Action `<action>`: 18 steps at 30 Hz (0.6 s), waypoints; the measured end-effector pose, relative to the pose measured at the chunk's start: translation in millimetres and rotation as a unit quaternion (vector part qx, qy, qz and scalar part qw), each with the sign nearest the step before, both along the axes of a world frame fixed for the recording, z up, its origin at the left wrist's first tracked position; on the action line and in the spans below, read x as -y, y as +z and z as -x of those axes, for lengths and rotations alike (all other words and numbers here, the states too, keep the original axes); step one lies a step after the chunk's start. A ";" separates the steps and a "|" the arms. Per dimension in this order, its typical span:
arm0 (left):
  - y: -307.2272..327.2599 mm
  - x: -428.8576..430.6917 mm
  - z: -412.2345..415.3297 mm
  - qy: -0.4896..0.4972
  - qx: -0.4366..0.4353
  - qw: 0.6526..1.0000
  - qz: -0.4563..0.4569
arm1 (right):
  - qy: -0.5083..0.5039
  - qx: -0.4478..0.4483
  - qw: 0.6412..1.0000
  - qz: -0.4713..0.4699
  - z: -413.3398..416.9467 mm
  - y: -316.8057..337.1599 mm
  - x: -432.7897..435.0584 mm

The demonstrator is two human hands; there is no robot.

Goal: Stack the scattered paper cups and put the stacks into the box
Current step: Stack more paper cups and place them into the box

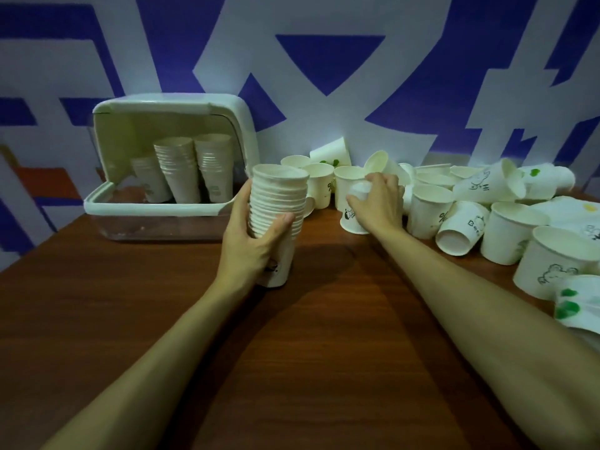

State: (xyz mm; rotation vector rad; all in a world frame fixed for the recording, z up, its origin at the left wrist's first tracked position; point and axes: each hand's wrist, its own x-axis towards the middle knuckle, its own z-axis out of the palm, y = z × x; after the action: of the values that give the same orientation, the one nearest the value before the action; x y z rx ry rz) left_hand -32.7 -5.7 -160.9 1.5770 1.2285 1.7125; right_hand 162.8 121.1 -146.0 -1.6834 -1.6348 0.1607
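On the brown wooden counter (324, 336), seen from the head camera, both bare forearms reach forward from the lower edge.

The left arm runs up from the lower left. The left grip (250, 245) wraps a tall stack of paper cups (279, 196) at mid-height, with the thumb across the near side and the fingers curled behind. The stack stands upright, mouth up, just right of the box (156, 207). Whether its base touches the counter cannot be told.

The right arm stretches in from the lower right, further than the left. The right grip (378, 203) is palm down, its fingers curled round a single cup (358, 190) whose pale round end shows at the fingertips, just above an upright printed cup (349, 219).

The box sits at the back left against the blue-and-white wall (324, 60), its lid (168, 103) tipped up, with three stacks in the box (180, 170) standing side by side. Scattered loose cups (428, 216), some upright and some on their sides, crowd the right side of the counter.
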 end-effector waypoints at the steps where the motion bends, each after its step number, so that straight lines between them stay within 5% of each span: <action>1: -1.0 1.8 0.5 0.003 -0.001 1.000 -0.001 | 0.002 -0.014 1.000 0.005 0.9 2.6 3.3; 8: -0.7 18.3 7.0 0.010 0.000 1.000 0.008 | 0.069 -0.226 0.971 -0.037 5.1 36.2 50.2; 10: 0.9 23.5 10.6 0.009 0.003 1.000 0.018 | 0.106 -0.359 0.926 -0.047 11.5 49.2 64.1; 15: -0.6 26.8 10.5 0.005 0.013 1.000 0.014 | 0.278 -0.624 0.730 0.017 38.2 69.3 98.5; 18: -2.6 26.5 8.6 0.007 0.015 1.000 0.013 | 0.365 -0.595 0.714 0.060 52.7 68.3 109.5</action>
State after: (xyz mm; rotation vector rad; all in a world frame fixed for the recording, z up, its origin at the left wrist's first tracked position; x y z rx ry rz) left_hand -41.3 -32.2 -163.5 1.5255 1.2454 1.7166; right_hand 110.1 11.6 -77.7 -0.5181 -1.0840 1.4340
